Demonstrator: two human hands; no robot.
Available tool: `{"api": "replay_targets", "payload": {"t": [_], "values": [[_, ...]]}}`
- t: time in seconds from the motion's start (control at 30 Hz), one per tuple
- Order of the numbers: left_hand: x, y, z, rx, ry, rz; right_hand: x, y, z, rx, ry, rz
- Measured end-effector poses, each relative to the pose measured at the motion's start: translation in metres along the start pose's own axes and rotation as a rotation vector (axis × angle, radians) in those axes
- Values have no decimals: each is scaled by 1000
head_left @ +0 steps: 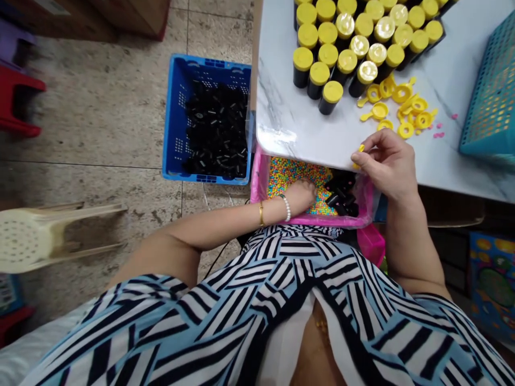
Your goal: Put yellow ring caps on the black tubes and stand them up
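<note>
My left hand (301,197) rests in a pink tray (314,220), its fingers pressed into a mass of small multicoloured beads (289,174). A pile of small black plastic parts (341,195) lies just right of that hand in the same tray. My right hand (385,163) is at the edge of a white marble-patterned table (285,115), pinching a small yellow plastic piece (359,156). Rows of black bottles with yellow caps (346,61) stand beyond it. Loose yellow ring-shaped caps with tabs (404,110) lie nearer my right hand.
A blue plastic crate (174,123) full of black parts stands on the tiled floor left of the table. A teal perforated basket (491,91) sits at the table's right. A cream plastic stool (28,238) lies on its side at left, and a red stool (18,102) stands beyond.
</note>
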State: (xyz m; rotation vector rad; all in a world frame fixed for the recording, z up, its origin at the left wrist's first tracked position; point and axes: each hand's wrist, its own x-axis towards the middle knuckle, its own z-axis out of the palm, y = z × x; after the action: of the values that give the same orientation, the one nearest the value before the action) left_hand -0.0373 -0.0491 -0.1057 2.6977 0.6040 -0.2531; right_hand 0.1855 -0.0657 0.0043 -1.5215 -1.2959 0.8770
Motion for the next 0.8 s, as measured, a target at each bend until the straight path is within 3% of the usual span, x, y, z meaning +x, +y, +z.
{"api": "replay_targets", "payload": {"t": [0.1,0.23,0.37,0.47,0.53,0.67,0.8], "values": [[-3,5,-4,-71,4,75,-1,1,-2,26,17,6],[-20,-15,-18,-375,177,43,-1,-1,-6,102,35,37],[-39,-25,-35,-715,321,74,1,-6,-11,106,-27,52],[-41,-23,-38,-711,399,145,3,-10,-12,123,-35,36],[-36,-24,-31,-542,376,144,2,-11,-10,121,-23,25],[-21,-22,-6,-144,132,107,-1,-12,-2,32,24,-2],[-16,-15,8,-81,15,242,-2,-12,2,7,47,-25]]}}
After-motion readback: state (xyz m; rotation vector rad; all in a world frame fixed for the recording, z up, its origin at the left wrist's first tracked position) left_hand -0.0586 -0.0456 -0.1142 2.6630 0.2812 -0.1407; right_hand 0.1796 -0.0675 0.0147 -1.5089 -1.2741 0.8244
